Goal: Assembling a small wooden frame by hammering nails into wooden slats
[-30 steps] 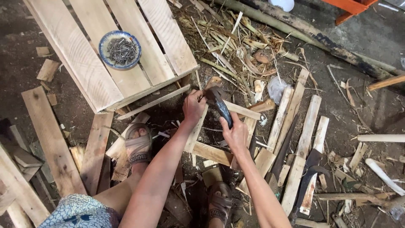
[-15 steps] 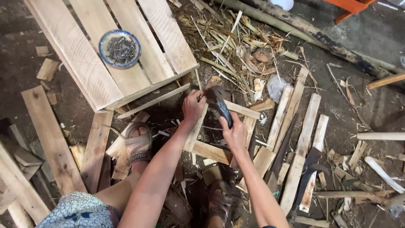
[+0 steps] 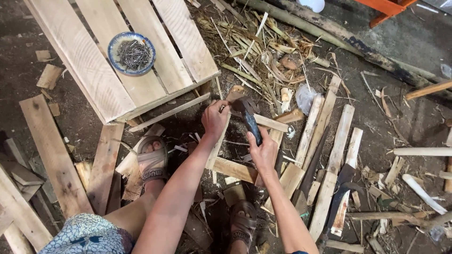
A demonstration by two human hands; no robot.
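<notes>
Landmark: wooden pallet [image 3: 117, 61], lying on the dirt floor at upper left.
Right hand [image 3: 264, 153]: fingers are wrapped tight around the dark handle of a hammer [image 3: 247, 115]; the hammer head is held just off the pallet's near corner.
Left hand [image 3: 215, 120]: fingers are pinched together at the top of a thin wooden slat [image 3: 217, 146], beside the hammer head; whether a nail is held cannot be told.
Slat: set below the pallet's near corner, crossed over other strips.
Bowl of nails [image 3: 132, 52]: blue-rimmed, placed on the pallet boards.
Feet: sandals [image 3: 151, 162] are seen below the pallet, among offcuts.
Machete [image 3: 341, 193]: laid well right of the pallet.
</notes>
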